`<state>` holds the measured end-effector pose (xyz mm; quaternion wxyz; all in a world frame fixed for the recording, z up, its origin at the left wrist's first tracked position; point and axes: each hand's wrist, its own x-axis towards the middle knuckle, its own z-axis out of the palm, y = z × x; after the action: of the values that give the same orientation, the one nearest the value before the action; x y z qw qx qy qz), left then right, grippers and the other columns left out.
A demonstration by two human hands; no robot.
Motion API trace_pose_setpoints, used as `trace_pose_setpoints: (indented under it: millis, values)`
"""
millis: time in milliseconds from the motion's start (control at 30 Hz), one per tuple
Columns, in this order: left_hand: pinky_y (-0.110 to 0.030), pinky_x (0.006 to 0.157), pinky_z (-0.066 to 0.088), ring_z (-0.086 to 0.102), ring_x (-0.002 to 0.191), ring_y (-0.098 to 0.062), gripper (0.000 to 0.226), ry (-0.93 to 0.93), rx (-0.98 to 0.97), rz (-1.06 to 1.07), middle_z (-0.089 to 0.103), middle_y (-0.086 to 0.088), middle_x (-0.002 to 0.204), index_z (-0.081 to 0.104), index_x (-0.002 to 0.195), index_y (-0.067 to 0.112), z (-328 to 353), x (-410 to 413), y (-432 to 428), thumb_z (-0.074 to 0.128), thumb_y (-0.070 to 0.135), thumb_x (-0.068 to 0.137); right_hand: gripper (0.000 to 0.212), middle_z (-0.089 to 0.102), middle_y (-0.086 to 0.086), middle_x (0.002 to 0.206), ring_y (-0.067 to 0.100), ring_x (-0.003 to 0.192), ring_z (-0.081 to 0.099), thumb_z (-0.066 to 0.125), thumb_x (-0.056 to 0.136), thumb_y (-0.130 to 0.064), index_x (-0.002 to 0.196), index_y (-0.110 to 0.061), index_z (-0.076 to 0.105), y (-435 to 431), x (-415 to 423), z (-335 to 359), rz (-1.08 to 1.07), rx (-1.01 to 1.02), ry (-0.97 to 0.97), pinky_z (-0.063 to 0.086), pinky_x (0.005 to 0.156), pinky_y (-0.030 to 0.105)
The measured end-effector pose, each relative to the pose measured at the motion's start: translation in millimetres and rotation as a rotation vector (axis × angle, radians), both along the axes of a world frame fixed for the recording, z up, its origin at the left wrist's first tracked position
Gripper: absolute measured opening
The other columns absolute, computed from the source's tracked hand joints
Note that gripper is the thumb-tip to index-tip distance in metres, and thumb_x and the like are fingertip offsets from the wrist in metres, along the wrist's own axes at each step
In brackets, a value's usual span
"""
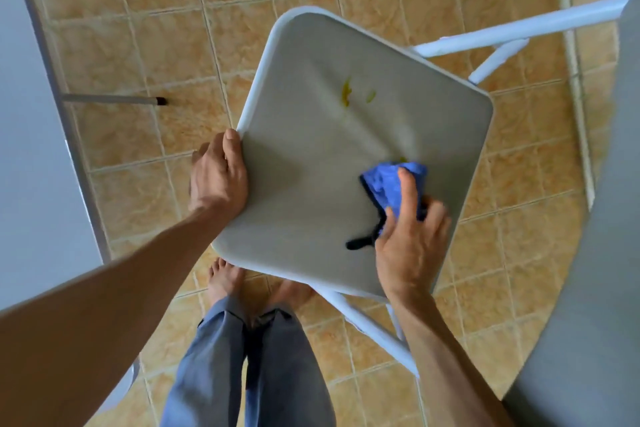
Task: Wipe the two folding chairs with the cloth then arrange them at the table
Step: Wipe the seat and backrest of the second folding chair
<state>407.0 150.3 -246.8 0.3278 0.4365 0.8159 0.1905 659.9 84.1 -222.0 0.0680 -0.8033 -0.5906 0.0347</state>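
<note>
A white folding chair stands in front of me, its grey seat (322,156) seen from above. Yellow smears (347,93) mark the seat's middle. My left hand (216,177) grips the seat's left edge, thumb on top. My right hand (410,236) presses a bunched blue cloth (389,180) with a black corner onto the seat's right part, just below a small yellow spot. The chair's backrest (588,253) is a large grey curved surface at the right edge. A second chair is not clearly in view.
A white table (31,114) with a metal rim fills the left side, one thin leg (114,99) reaching the tan tiled floor (156,28). The chair's white tube frame (502,33) runs at upper right. My bare feet (225,281) stand under the seat's near edge.
</note>
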Motion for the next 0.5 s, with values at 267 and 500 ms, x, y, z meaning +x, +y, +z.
trace_pose_setpoints:
  millis: [267, 500]
  values:
    - [-0.048, 0.088, 0.041, 0.051, 0.104, -0.044, 0.049, 0.123, -0.023, 0.012, 0.061, -0.031, 0.104, 0.059, 0.101, 0.003, 7, 7, 1, 0.021, 0.035, 0.105, 0.063, 0.053, 0.021, 0.121, 0.044, 0.104, 0.053, 0.061, 0.093, -0.017, 0.151, -0.017, 0.036, 39, -79, -6, -0.488, 0.178, 0.309, 0.043, 0.092, 0.048]
    - [-0.050, 0.081, 0.042, 0.052, 0.100, -0.049, 0.047, 0.144, -0.002, -0.008, 0.060, -0.034, 0.102, 0.057, 0.097, 0.002, 5, 6, 0, 0.023, 0.033, 0.105, 0.067, 0.055, 0.005, 0.130, 0.028, 0.117, 0.055, 0.059, 0.097, -0.026, 0.154, -0.034, 0.024, 26, -97, 39, 0.233, -0.142, 0.574, 0.047, 0.101, 0.040]
